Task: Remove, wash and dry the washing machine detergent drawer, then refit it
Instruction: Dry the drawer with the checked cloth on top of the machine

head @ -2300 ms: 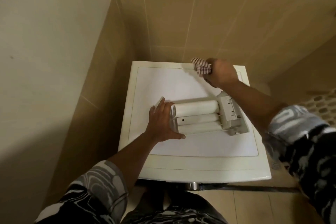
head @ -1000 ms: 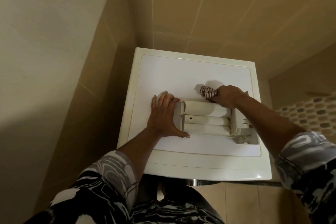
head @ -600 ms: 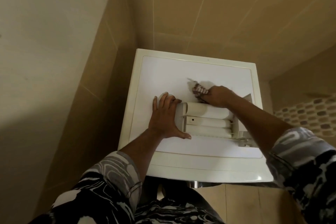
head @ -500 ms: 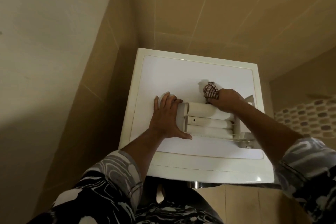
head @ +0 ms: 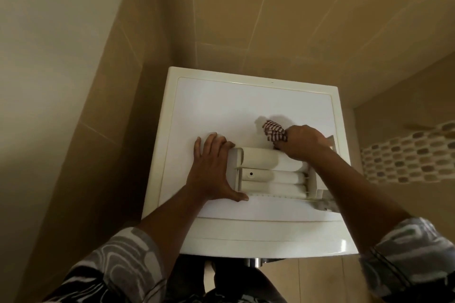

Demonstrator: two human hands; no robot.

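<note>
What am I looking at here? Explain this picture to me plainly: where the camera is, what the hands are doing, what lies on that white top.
The camera is worn on the person's head, so it looks down along both arms. The white surface is the top of a washing machine standing in a tiled corner. On it lies the detergent drawer, taken out of the machine and placed sideways; it shows three rounded ridges. The left hand lies flat against the drawer's left end, steadying it. The right hand grips a bunched red-and-white checked cloth at the drawer's far edge, apparently drying it. No robot is involved; both sleeves belong to the same person.
</note>
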